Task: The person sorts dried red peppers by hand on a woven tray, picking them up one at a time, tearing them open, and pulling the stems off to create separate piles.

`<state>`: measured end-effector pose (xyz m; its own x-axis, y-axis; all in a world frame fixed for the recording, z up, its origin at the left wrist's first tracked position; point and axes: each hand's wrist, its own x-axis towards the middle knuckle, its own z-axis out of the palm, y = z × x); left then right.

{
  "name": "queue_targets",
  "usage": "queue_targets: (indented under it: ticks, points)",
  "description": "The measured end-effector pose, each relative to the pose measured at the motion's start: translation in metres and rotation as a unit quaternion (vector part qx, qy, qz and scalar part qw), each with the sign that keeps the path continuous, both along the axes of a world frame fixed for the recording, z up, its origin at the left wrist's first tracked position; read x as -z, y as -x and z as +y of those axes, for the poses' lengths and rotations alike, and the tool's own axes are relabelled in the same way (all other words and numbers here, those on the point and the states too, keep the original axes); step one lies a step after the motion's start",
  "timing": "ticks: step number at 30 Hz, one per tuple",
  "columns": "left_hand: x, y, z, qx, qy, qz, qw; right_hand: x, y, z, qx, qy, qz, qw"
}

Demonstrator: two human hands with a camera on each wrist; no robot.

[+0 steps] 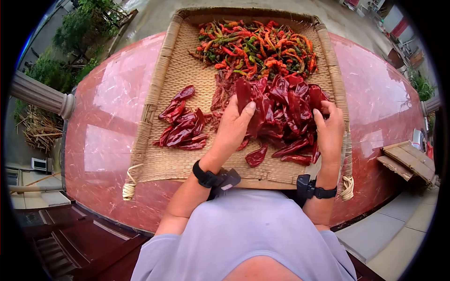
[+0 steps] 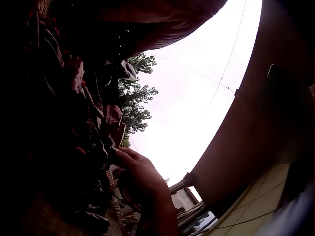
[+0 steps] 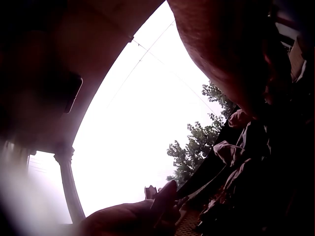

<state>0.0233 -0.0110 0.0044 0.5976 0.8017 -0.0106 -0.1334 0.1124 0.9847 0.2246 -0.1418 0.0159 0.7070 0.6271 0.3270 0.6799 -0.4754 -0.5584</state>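
A heap of glossy dark red dried chili peppers (image 1: pixel 288 110) lies in a shallow woven basket tray (image 1: pixel 154 100). At the heap's left side my left hand (image 1: pixel 233 126) grips a large dark red chili pepper (image 1: pixel 243 93), thumb toward me and fingers mostly hidden behind it. My right hand (image 1: pixel 331 131) is at the heap's right edge, its bent fingers and thumb pinching another chili pepper (image 1: pixel 316 97). The left wrist view shows the right hand (image 2: pixel 145 177) from the side, fingertips on a pepper (image 2: pixel 114 120). Both wrist views are dark.
Smaller orange, red and green chilies (image 1: pixel 255 44) cover the tray's far end. A separate small pile of dark red peppers (image 1: pixel 185 126) lies to the left, and a loose pepper (image 1: pixel 256 156) near the front. Shiny red tiled floor (image 1: pixel 108 103) surrounds the tray.
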Motion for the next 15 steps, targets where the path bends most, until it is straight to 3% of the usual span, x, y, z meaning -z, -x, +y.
queue_targets:
  ticks: [3, 5, 6, 8, 12, 14, 15]
  points:
    - [0.011, -0.012, -0.001, 0.013, -0.087, 0.033, 0.996, -0.015, 0.004, 0.003, 0.020, -0.104, 0.091, 0.990]
    - [0.014, -0.017, -0.005, 0.024, -0.120, 0.028, 0.992, -0.029, 0.009, 0.001, 0.021, -0.149, 0.093, 0.984]
    - [-0.002, -0.016, -0.010, 0.029, -0.123, 0.125, 0.984, -0.035, 0.013, 0.002, 0.017, -0.181, 0.107, 0.977]
    - [-0.005, -0.020, -0.015, 0.043, -0.170, 0.107, 0.979, -0.038, 0.016, 0.001, -0.002, -0.242, 0.134, 0.961]
    - [0.003, -0.023, -0.015, 0.009, -0.268, 0.104, 0.958, -0.026, 0.011, 0.002, 0.003, -0.248, 0.092, 0.964]
    - [-0.003, -0.020, -0.013, 0.017, -0.244, 0.140, 0.959, -0.014, 0.007, 0.004, 0.011, -0.241, 0.091, 0.966]
    - [0.000, -0.020, -0.011, 0.009, -0.265, 0.148, 0.953, -0.006, 0.003, 0.007, 0.000, -0.185, 0.051, 0.981]
